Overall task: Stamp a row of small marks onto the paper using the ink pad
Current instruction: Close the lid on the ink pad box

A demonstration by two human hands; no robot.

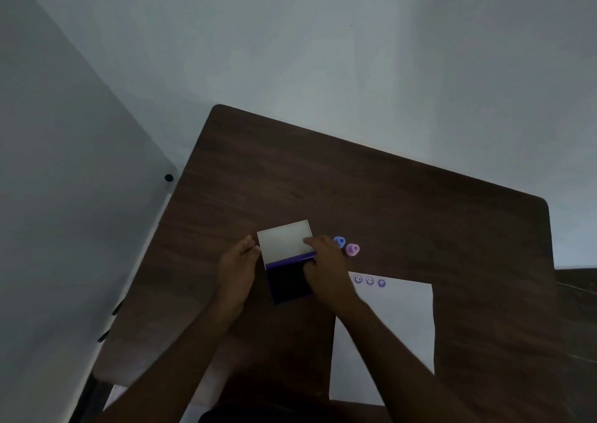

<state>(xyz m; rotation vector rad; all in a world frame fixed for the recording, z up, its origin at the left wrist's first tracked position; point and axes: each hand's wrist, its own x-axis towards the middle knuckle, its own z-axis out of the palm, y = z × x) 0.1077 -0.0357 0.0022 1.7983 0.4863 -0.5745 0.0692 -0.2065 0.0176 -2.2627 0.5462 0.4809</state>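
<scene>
An ink pad (289, 282) lies open on the dark wooden table (355, 196), its white lid (284, 241) raised behind the dark purple pad. My left hand (237, 269) rests against the lid's left edge. My right hand (326, 269) grips the lid's right edge, thumb over the pad. A white paper (400, 325) lies to the right, partly under my right forearm, with three small purple marks (370, 281) in a row along its top edge. A blue stamp (339, 241) and a pink stamp (352, 249) stand behind the paper.
The table's far edge meets a pale wall (355, 51). A grey panel (64, 164) stands along the table's left side. The table's right edge is near the frame's right border.
</scene>
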